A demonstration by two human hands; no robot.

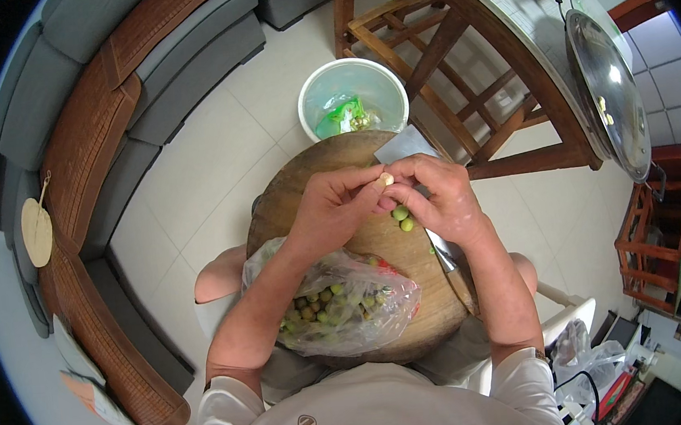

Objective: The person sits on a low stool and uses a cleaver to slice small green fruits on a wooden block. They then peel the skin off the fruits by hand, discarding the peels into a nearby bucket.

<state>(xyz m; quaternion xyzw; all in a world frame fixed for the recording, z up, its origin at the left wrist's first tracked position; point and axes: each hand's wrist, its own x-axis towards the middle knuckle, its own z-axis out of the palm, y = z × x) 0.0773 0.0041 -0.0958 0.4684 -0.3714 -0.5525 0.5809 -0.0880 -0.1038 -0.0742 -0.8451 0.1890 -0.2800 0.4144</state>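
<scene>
Above a round wooden chopping block (317, 160), my left hand (340, 203) and my right hand (442, 197) meet at the fingertips. Both pinch a small pale piece (387, 178), too small to identify surely. Two round green fruits (406, 224) rest on the block, just below my right hand's fingers. A clear plastic bag (380, 324) lies at the near left of the block, holding several green and brownish fruits (318, 302). Partly covered by my right hand and forearm, a cleaver (404, 145) lies along the block's right side, its wooden handle (460, 290) towards me.
Beyond the block stands a white-rimmed bin (349, 66) with a green wrapper inside. A wooden-framed table (553, 72) is at upper right, with a steel pan (612, 91) at its edge holding a few pale pieces. A grey sofa (199, 61) curves along the left.
</scene>
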